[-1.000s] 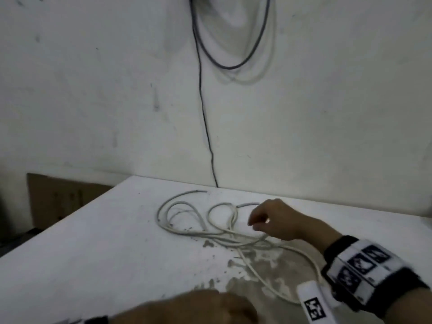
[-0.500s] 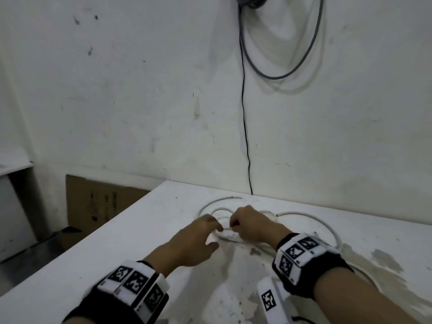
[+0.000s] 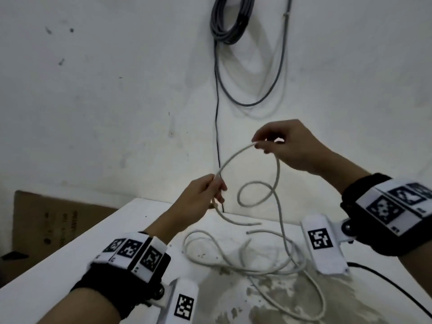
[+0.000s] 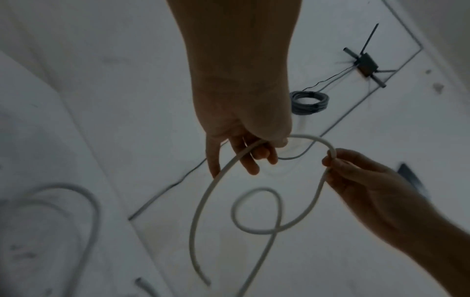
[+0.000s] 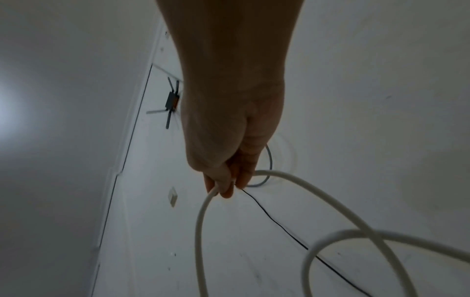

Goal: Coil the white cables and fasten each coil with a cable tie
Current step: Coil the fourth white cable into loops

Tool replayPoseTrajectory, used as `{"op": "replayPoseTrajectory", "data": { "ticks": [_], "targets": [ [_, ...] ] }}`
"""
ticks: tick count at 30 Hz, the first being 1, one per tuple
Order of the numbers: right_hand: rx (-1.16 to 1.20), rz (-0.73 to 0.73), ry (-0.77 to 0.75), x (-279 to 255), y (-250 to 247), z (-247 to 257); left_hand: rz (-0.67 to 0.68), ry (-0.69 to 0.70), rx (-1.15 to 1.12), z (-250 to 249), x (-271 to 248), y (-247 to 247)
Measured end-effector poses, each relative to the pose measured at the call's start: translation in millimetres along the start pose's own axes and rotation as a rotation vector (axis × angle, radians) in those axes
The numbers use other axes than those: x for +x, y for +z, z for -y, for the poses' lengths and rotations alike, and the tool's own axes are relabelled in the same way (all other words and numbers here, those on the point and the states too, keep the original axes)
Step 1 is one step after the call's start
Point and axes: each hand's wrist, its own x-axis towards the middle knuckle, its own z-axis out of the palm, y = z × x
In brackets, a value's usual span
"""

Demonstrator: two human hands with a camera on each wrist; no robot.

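Your left hand (image 3: 201,202) covers the stretch of white cable (image 3: 236,157) it grips, and the loops on the bench (image 3: 70,260) run out past the head view's bottom edge; in the left wrist view they smear into blur at the lower left

I see a white tabletop (image 3: 70,258) set against the wall, its paint worn to grey-brown patches (image 3: 233,298) toward the near middle. Loose loops of white cable (image 3: 233,260) lie tangled on it, partly across the worn area. A thin black cord (image 3: 392,286) rests on its right side.
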Motion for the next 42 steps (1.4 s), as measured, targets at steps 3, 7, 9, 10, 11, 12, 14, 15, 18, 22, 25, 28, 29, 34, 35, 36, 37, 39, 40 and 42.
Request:
{"op": "replayPoseTrajectory", "data": {
  "ticks": [3,7,9,10,11,12,14,15,18,22,25,28,29,34,35,36,37,39,40,42],
  "targets": [
    [0.026,-0.039,-0.006,-11,-11,-3,-0.066,0.018,-0.448,-29,4,16],
    [0.006,-0.113,0.102,-27,-21,-20,0.028,-0.004,-0.640,-44,3,25],
    [0.096,-0.202,0.163,-34,-30,-26,0.164,-0.009,-0.521,-40,-3,28],
    [0.123,-0.226,0.182,-37,-34,-28,0.229,-0.008,-0.434,-37,-6,29],
    [0.124,-0.247,0.194,-40,-37,-30,0.288,-0.010,-0.347,-34,-10,31],
    [0.119,-0.282,0.201,-42,-40,-31,0.343,-0.019,-0.276,-30,-13,32],
    [0.153,-0.402,0.214,-45,-47,-33,0.434,-0.059,-0.194,-24,-19,35],
    [0.160,-0.451,0.221,-46,-51,-35,0.452,-0.084,-0.178,-21,-22,37],
    [-0.106,-0.311,0.254,-52,-57,-40,0.326,-0.114,-0.277,-20,-25,45],
    [-0.554,0.003,0.216,-65,-41,-33,0.236,-0.067,-0.220,-36,-15,53],
    [-0.480,0.131,0.009,-72,-25,-22,0.261,-0.040,-0.131,-48,-9,62],
    [-0.221,0.130,0.001,-74,-21,-15,0.251,-0.028,-0.187,-51,-6,64],
    [-0.146,0.096,0.031,-73,-22,-14,0.256,-0.037,-0.239,-51,-6,63],
    [0.112,-0.185,0.141,-68,-28,-19,0.364,-0.159,-0.530,-48,-15,55],
    [0.118,-0.180,0.143,-69,-27,-20,0.368,-0.157,-0.629,-51,-16,54],
    [0.148,-0.151,0.158,-70,-26,-19,0.353,-0.143,-0.764,-55,-15,53],
    [0.206,-0.108,0.188,-74,-22,-17,0.321,-0.122,-0.908,-60,-12,51],
    [0.334,0.005,0.240,-84,-12,-15,0.242,-0.052,-1.125,-70,-6,48],
    [0.387,0.079,0.255,-91,-5,-14,0.211,-0.015,-1.192,-75,-3,47],
    [0.451,0.252,0.294,-110,9,-20,0.159,0.049,-1.292,-83,2,43]
  ]
}}
